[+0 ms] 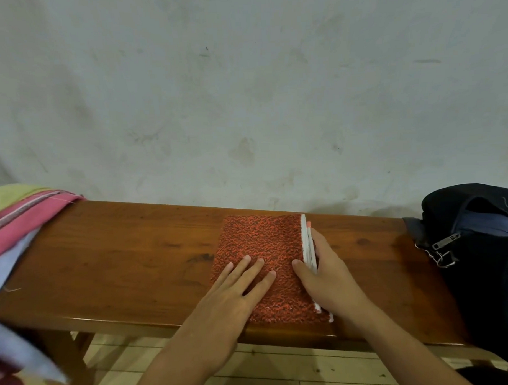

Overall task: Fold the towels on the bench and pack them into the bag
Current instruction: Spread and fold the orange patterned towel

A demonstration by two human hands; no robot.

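Observation:
A folded orange-red towel (263, 244) with white edges on its right side lies on the wooden bench (119, 254). My left hand (236, 296) lies flat on its near-left part, fingers straight and spread. My right hand (325, 276) is at the towel's right edge, thumb on top of the towel and fingers along the white edge; whether they reach under it is hidden. A dark bag (479, 242) with an open zip stands on the bench's right end.
A pile of unfolded towels (20, 217), pink, yellow-green and pale blue, hangs over the bench's left end. A grey wall stands right behind the bench. Pale tiled floor (282, 370) shows below the front edge.

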